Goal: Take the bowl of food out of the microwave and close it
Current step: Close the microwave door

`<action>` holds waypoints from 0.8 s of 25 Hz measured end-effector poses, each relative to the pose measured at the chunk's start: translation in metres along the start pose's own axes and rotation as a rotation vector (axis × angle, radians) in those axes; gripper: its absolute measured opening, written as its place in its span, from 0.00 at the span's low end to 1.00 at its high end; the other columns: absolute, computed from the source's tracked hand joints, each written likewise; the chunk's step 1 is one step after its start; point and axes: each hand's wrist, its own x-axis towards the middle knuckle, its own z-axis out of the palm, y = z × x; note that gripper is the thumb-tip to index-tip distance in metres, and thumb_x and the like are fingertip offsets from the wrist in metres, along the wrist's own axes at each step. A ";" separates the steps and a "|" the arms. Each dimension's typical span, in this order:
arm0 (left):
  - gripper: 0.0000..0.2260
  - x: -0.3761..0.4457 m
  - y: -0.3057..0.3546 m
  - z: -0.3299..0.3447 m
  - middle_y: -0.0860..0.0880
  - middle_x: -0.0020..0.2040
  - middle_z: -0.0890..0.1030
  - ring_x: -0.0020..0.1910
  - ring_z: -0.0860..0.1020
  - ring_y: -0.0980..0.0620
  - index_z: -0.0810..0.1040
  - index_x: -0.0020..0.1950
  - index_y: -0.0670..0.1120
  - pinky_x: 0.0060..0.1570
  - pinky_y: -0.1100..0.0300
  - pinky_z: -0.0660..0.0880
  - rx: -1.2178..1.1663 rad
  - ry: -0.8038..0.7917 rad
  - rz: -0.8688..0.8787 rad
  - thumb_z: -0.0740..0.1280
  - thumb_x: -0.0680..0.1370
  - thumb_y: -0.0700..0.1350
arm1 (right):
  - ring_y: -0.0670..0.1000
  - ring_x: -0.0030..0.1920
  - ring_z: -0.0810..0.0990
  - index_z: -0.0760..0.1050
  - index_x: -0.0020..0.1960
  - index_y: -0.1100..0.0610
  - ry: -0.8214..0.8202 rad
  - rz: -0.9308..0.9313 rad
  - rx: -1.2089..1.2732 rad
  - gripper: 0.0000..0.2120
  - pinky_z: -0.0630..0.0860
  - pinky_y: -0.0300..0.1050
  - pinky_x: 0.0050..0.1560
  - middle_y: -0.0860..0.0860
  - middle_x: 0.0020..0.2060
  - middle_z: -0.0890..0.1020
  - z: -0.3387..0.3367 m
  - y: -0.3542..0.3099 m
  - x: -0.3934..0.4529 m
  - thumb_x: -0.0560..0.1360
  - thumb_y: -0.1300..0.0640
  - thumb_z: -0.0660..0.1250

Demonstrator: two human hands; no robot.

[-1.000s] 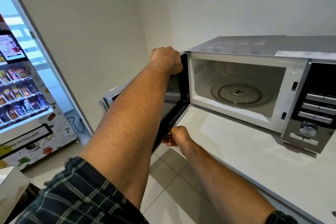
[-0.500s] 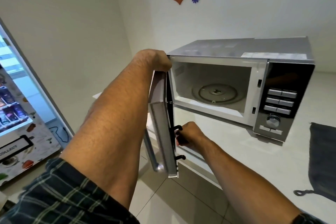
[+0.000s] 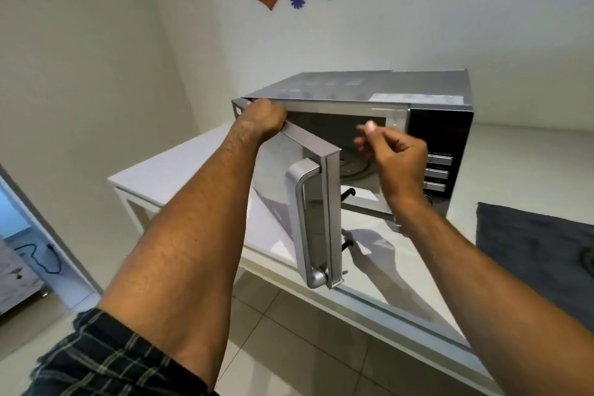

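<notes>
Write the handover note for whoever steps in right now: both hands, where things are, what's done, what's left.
Left hand: closed over the top edge of the microwave door, near the hinge side.
Right hand: empty, fingers loosely curled, in front of the cavity opening, touching nothing.
Microwave: on the white counter; door partly open. The part of the turntable that shows is bare.
Bowl of food: not in view.
Done: cavity looks emptied, as far as it shows.
Left: swing the door fully shut until it latches; keep the right hand clear.

No text can be read: the label on top of the microwave [image 3: 379, 87] and its button markings are too blurred.
</notes>
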 end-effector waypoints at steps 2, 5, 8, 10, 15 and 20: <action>0.19 0.003 0.010 0.013 0.34 0.66 0.75 0.67 0.70 0.36 0.77 0.61 0.38 0.74 0.43 0.58 0.134 0.007 0.064 0.49 0.84 0.44 | 0.43 0.53 0.85 0.86 0.55 0.54 -0.108 -0.191 -0.007 0.14 0.81 0.38 0.53 0.46 0.50 0.88 -0.012 -0.026 0.009 0.78 0.47 0.69; 0.23 0.004 0.026 0.033 0.37 0.77 0.63 0.78 0.56 0.37 0.69 0.74 0.40 0.77 0.39 0.40 0.248 0.083 0.088 0.48 0.85 0.49 | 0.39 0.58 0.82 0.86 0.56 0.52 -0.378 -0.308 -0.213 0.14 0.78 0.35 0.57 0.45 0.54 0.87 -0.016 -0.048 0.019 0.76 0.46 0.71; 0.24 0.003 0.047 0.052 0.41 0.81 0.55 0.81 0.43 0.40 0.63 0.78 0.39 0.77 0.44 0.37 0.106 0.171 0.145 0.49 0.84 0.47 | 0.43 0.60 0.82 0.86 0.56 0.50 -0.439 -0.508 -0.767 0.14 0.80 0.47 0.58 0.45 0.58 0.86 -0.022 -0.050 0.031 0.76 0.44 0.70; 0.25 0.002 0.061 0.058 0.42 0.82 0.55 0.81 0.41 0.44 0.58 0.80 0.39 0.78 0.48 0.38 -0.060 0.210 0.172 0.48 0.84 0.46 | 0.46 0.61 0.82 0.85 0.59 0.51 -0.439 -0.603 -0.920 0.15 0.80 0.49 0.57 0.46 0.60 0.85 -0.028 -0.050 0.038 0.78 0.46 0.68; 0.24 0.006 0.076 0.075 0.45 0.81 0.59 0.82 0.48 0.49 0.61 0.79 0.41 0.79 0.52 0.44 -0.146 0.267 0.257 0.48 0.84 0.47 | 0.51 0.60 0.83 0.83 0.63 0.50 -0.500 -0.675 -1.115 0.14 0.81 0.51 0.56 0.46 0.61 0.84 -0.037 -0.049 0.057 0.79 0.54 0.66; 0.27 0.008 0.079 0.085 0.46 0.81 0.58 0.81 0.51 0.50 0.59 0.80 0.42 0.79 0.53 0.45 -0.157 0.323 0.288 0.45 0.84 0.53 | 0.55 0.54 0.84 0.81 0.62 0.52 -0.327 -0.575 -1.227 0.16 0.79 0.51 0.53 0.50 0.54 0.87 -0.056 -0.050 0.072 0.78 0.47 0.66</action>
